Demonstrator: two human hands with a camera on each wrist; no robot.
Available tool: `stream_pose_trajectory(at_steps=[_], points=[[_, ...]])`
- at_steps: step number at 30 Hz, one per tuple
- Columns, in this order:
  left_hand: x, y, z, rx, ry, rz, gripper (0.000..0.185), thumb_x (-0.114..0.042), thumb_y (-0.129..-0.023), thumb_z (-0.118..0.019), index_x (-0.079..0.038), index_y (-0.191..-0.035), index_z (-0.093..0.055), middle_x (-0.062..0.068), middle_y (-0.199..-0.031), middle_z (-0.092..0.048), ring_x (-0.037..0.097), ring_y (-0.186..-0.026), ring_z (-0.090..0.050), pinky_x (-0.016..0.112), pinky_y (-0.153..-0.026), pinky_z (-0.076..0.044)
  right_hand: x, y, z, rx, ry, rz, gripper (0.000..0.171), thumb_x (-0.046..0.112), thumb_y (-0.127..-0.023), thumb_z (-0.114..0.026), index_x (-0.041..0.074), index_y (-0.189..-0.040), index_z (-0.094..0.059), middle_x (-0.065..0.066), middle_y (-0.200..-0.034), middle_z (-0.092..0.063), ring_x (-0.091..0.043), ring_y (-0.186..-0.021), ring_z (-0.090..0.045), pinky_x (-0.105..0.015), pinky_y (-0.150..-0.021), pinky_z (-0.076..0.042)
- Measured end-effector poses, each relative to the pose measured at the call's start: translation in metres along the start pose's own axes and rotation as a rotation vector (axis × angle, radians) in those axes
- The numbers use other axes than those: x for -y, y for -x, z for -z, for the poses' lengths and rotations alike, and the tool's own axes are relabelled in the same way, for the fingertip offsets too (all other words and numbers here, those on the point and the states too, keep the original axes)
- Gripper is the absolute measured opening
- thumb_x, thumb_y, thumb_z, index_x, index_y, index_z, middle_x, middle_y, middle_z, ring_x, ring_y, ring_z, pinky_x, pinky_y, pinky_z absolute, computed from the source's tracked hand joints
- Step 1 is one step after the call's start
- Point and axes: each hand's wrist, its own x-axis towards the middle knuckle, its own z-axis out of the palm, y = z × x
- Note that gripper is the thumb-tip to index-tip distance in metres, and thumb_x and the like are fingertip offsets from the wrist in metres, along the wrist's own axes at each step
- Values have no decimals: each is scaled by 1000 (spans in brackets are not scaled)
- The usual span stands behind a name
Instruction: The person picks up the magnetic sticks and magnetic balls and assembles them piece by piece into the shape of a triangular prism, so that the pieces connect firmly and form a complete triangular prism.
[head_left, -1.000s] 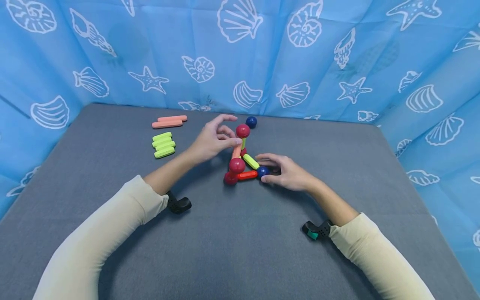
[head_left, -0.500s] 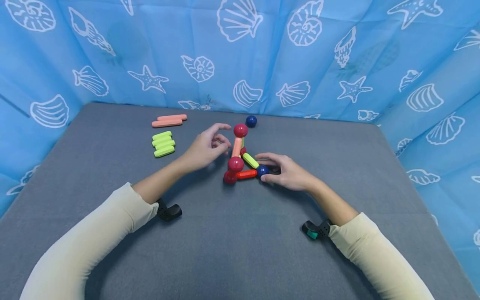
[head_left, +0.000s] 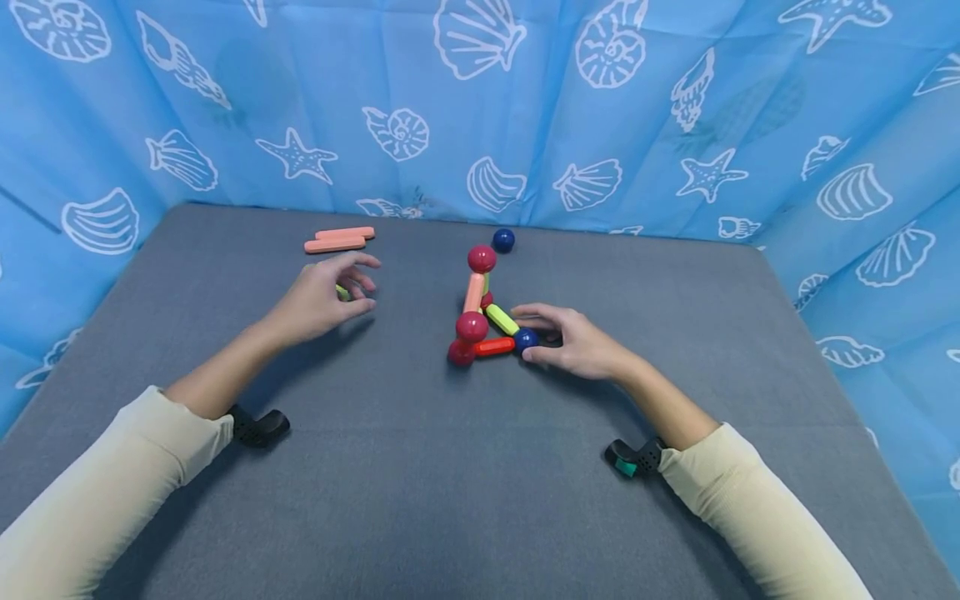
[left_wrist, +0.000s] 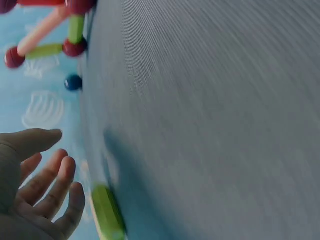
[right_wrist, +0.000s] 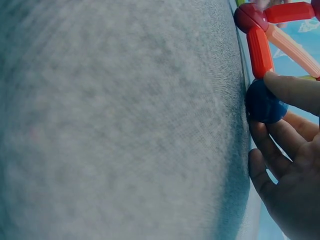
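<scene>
In the head view, a frame of rods and balls stands mid-table. It has red balls (head_left: 472, 327), a red rod (head_left: 495, 347), a salmon rod (head_left: 473, 293) and a lime-green rod (head_left: 502, 320). My right hand (head_left: 576, 343) holds the blue ball (head_left: 526, 340) at its right corner, thumb on one side and fingers on the other, as the right wrist view also shows. Away to the left, my left hand (head_left: 326, 298) hovers with nothing in its loosely spread fingers. It mostly hides the loose lime-green rods (left_wrist: 106, 212), one of which shows beneath it in the left wrist view.
Two loose salmon rods (head_left: 335, 244) lie at the back left, just beyond the left hand. A spare dark blue ball (head_left: 503, 240) rests near the table's back edge, behind the frame. A blue shell-print curtain (head_left: 480, 108) hangs behind the grey table (head_left: 450, 500).
My left hand has let go of the upright part of the frame and moved left, over the lime-green rods. The right hand stays at the blue ball.
</scene>
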Motion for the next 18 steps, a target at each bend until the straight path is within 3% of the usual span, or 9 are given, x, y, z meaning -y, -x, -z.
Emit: stream_pose_trajectory(at_steps=[5, 8, 18], points=[[13, 17, 19, 6, -170, 61, 53, -2, -82, -78, -2, -131, -57, 14, -99, -70, 29, -92, -67, 50, -79, -52, 0, 0, 0, -2, -2, 2, 61, 9, -92, -71, 0, -146, -44, -16, -142, -55, -31, -135, -47, -54, -110, -34], [18, 26, 27, 13, -221, 84, 55, -3, -81, -79, -2, -131, -57, 15, -99, -69, 31, -95, -66, 53, -81, -49, 0, -1, 0, -1, -6, 8, 61, 8, -92, -71, 0, -146, -44, -16, -142, -55, -31, -135, -47, -54, -110, -34], [33, 34, 34, 26, -205, 130, 52, -3, -83, -78, 1, -130, -55, 17, -97, -66, 31, -91, -63, 51, -79, -48, -2, 0, 0, 1, -21, 6, 61, 7, -92, -70, -1, -146, -43, -17, -143, -54, -32, -135, -47, -54, -111, -33]])
